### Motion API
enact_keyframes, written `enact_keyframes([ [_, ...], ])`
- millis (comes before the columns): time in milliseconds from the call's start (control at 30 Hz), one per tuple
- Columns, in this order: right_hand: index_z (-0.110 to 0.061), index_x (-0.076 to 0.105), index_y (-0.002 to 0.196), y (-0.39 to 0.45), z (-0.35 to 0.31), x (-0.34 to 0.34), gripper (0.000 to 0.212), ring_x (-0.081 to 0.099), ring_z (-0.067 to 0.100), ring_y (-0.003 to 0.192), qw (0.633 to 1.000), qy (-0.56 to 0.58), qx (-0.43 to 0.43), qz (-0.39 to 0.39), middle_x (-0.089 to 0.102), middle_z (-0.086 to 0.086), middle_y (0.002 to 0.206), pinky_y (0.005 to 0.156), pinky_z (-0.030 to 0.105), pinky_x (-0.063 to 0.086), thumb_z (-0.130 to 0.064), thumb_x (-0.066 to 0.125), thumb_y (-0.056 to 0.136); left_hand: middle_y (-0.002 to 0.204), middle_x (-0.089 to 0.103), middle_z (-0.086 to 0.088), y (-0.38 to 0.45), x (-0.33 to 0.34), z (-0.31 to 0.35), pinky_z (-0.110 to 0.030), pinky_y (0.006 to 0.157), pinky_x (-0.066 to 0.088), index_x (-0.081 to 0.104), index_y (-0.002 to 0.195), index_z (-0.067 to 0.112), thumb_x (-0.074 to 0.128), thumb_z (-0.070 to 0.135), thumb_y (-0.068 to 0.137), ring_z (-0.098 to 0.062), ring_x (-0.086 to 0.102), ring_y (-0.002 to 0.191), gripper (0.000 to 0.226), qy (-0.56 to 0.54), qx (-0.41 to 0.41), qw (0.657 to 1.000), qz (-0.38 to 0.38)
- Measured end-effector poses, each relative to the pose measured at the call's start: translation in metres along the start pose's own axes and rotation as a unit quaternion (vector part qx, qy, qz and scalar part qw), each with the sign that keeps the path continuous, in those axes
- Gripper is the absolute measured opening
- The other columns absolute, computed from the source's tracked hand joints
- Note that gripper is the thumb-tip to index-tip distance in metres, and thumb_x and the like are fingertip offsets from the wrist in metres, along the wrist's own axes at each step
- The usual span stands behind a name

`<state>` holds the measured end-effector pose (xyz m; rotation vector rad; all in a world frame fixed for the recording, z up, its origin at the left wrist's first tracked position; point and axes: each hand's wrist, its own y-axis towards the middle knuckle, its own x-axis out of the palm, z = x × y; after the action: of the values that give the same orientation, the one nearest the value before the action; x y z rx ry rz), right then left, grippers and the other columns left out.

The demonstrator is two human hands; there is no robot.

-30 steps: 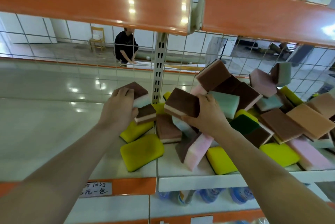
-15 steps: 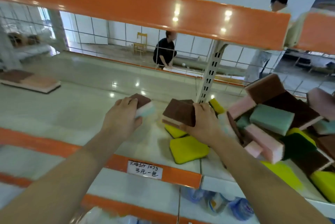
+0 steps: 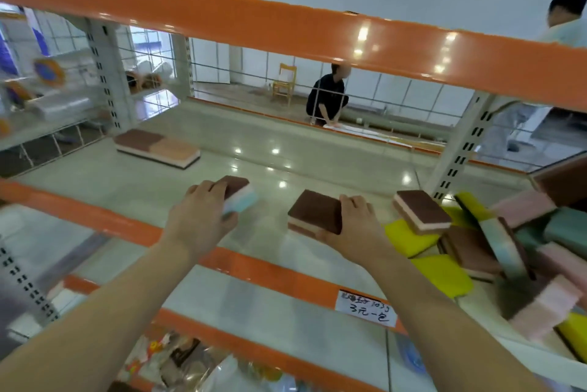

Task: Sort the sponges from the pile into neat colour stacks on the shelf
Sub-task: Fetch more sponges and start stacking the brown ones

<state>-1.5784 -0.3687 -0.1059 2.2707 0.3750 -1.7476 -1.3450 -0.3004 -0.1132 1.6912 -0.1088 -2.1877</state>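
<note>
My left hand (image 3: 198,221) grips a brown-topped sponge with a pale blue body (image 3: 242,196) above the white shelf (image 3: 133,182). My right hand (image 3: 355,226) grips a brown-topped sponge with a pinkish-white layer (image 3: 314,212), held a little right of the other. The pile of sponges (image 3: 521,239) in brown, pink, green and yellow lies at the right end of the shelf. A low row of two sponges, brown and orange-tan (image 3: 157,145), sits far back on the left of the shelf.
An orange shelf edge (image 3: 260,268) with a handwritten price tag (image 3: 365,307) runs below my arms. Another orange shelf (image 3: 286,29) hangs overhead. Metal uprights (image 3: 457,150) and wire mesh back the shelf. A crouching person (image 3: 327,99) and a standing person (image 3: 565,20) are beyond.
Both hands have carried their sponges leftward, away from the pile. My view has swung left, bringing the brown and orange-tan row fully into sight.
</note>
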Motion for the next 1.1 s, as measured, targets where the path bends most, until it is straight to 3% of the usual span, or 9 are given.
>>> enact_keyframes([
  [167, -0.011, 0.025, 0.143, 0.006, -0.053, 0.02, 0.078, 0.03, 0.024, 0.128, 1.0, 0.022, -0.009, 0.0, 0.032, 0.007, 0.14, 0.104, 0.031, 0.031, -0.049, 0.059, 0.085, 0.116, 0.052, -0.006, 0.003, -0.015, -0.051, -0.035, 0.088, 0.045, 0.04, 0.138, 0.022, 0.055, 0.036, 0.086, -0.024, 0.049, 0.108, 0.056, 0.014, -0.008, 1.0, -0.02],
  [333, -0.012, 0.032, 0.139, 0.011, -0.091, 0.039, 0.072, 0.034, 0.022, 0.126, 0.999, 0.047, 0.002, 0.001, 0.037, 0.005, 0.137, 0.102, 0.031, 0.033, -0.049, 0.061, 0.083, 0.111, 0.057, -0.012, 0.003, -0.024, -0.088, -0.034, 0.086, 0.041, 0.05, 0.129, 0.01, 0.061, 0.029, 0.084, -0.029, 0.053, 0.103, 0.051, -0.016, -0.019, 1.0, -0.01],
  [767, -0.01, 0.035, 0.137, 0.055, -0.134, 0.058, 0.07, 0.036, 0.023, 0.123, 0.999, 0.036, -0.027, -0.015, 0.038, 0.007, 0.135, 0.1, 0.03, 0.034, -0.05, 0.058, 0.085, 0.112, 0.056, -0.01, 0.019, -0.03, -0.135, -0.032, 0.08, 0.042, 0.051, 0.127, 0.01, 0.061, 0.028, 0.085, -0.028, 0.054, 0.101, 0.047, -0.055, -0.05, 0.997, 0.011],
  [867, -0.01, 0.039, 0.133, 0.073, -0.137, 0.061, 0.066, 0.038, 0.023, 0.12, 0.999, 0.035, -0.035, -0.016, 0.038, 0.006, 0.132, 0.098, 0.03, 0.035, -0.052, 0.058, 0.084, 0.107, 0.056, -0.009, 0.031, -0.028, -0.14, -0.029, 0.073, 0.038, 0.053, 0.124, 0.01, 0.061, 0.028, 0.084, -0.027, 0.054, 0.096, 0.045, -0.065, -0.059, 0.996, 0.025],
  [1100, -0.011, 0.053, 0.111, 0.123, -0.131, 0.063, 0.055, 0.051, 0.02, 0.099, 0.998, 0.043, -0.033, -0.034, 0.045, 0.003, 0.112, 0.078, 0.026, 0.042, -0.058, 0.057, 0.081, 0.11, 0.058, -0.011, 0.069, -0.025, -0.139, -0.028, 0.07, 0.036, 0.053, 0.124, 0.013, 0.062, 0.03, 0.084, -0.03, 0.057, 0.096, 0.045, -0.075, -0.075, 0.994, 0.031],
])
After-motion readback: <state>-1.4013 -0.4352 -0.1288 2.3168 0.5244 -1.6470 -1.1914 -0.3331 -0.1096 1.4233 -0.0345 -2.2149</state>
